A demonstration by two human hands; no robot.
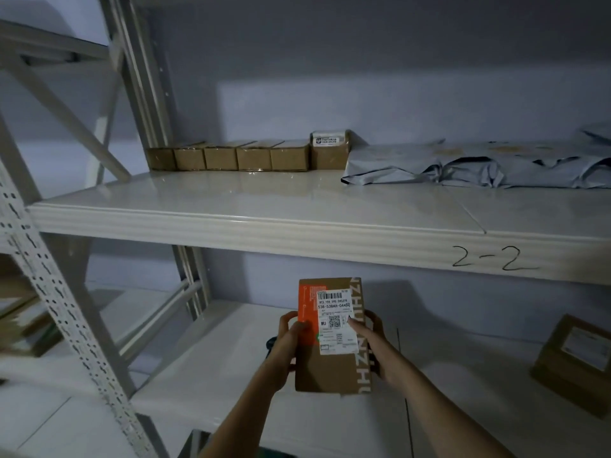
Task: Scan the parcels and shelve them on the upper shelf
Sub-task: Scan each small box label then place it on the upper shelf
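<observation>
Below the upper shelf [231, 223], my left hand [287, 345] and right hand [377, 345] grip the parcel [330, 368] lengthwise, label up, long axis pointing at the shelving.

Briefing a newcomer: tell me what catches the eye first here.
Both hands, left and right, hold a cardboard parcel with a white label, below the shelf edge marked 2-2. Above, a row of small boxes lines the back, grey mailer bags to their right.

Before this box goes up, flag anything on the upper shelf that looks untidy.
The grey mailer bags at the right lie crumpled and overlapping, unlike the neat row of small boxes at the back left. One taller box ends that row. Nothing looks damaged.
</observation>
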